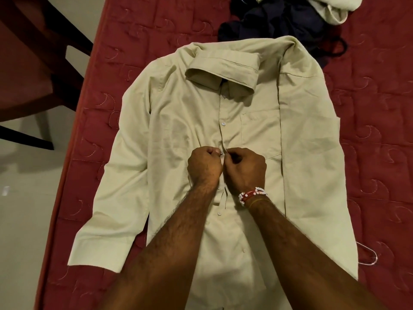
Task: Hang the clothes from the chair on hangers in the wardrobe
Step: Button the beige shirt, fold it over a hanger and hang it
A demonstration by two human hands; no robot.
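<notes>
- The shirt (169, 121), pale beige with long sleeves, lies front-up and spread flat on the red quilted bed (375, 108), with its collar (223, 72) away from the person and its hem towards them.
- Both hands are curled tight at the button strip, about mid-chest. The left hand (204, 166) and the right hand (244, 167) touch each other, fingertips pinching the two cloth edges together. Whatever button they work on is hidden between them.
- Creases fan out from that pinch, so I judge the cloth thin, light and limp. It should fold and slide wherever it is unsupported, and only the collar and the cuff (96, 249) look at all stiff.
- For lifting, the shoulders or the collar seem the best hold, since they carry the weight without dragging the front open. The button strip suits only small fingertip work.
- The button (224, 124) above the hands is small and smooth and looks fastened. Such buttons call for a fingertip pinch, not a whole-hand grip.
- A thin white hanger (369, 257) peeks out at the shirt's right edge near the hem, the rest of it covered. A smooth shirt could slip off so slim a frame unless the top is buttoned.
- Dark clothes (279, 21) and another pale garment (330, 7) lie heaped beyond the collar, and a dark wooden chair (33, 52) stands left of the bed.
</notes>
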